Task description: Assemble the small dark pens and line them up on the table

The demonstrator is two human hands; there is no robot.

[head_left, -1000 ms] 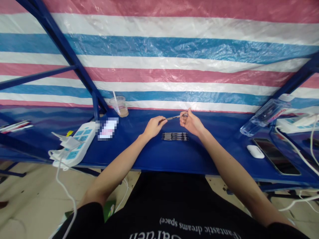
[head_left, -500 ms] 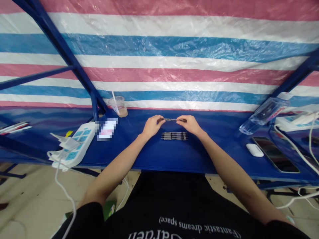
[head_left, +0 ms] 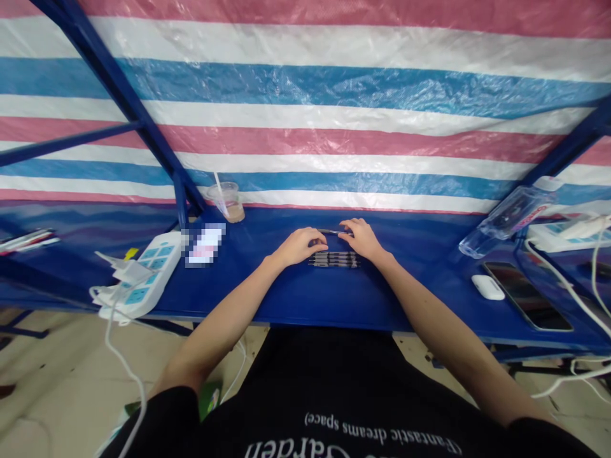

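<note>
A slim dark pen (head_left: 334, 231) lies crosswise between my two hands, just beyond a neat row of several dark pens (head_left: 335, 259) on the blue table. My left hand (head_left: 303, 245) is at its left end, the fingers curved with the thumb apart, near the left ends of the row. Over the pen's right end, my right hand (head_left: 361, 236) has its thumb and fingers spread. Both hands partly cover the pen's ends, and neither appears to grip it.
On the blue table (head_left: 305, 299), a power strip (head_left: 155, 270), a blurred-out card or screen (head_left: 206, 245) and a plastic cup with a straw (head_left: 229, 203) sit left. Right are a clear bottle (head_left: 506, 219), a white earbud case (head_left: 487, 287), a phone (head_left: 527, 296) and another power strip (head_left: 548, 236).
Both hands held the pen by its ends beyond the row. Their fingers have since loosened and spread; my left hand has shifted right and nearer the row.
</note>
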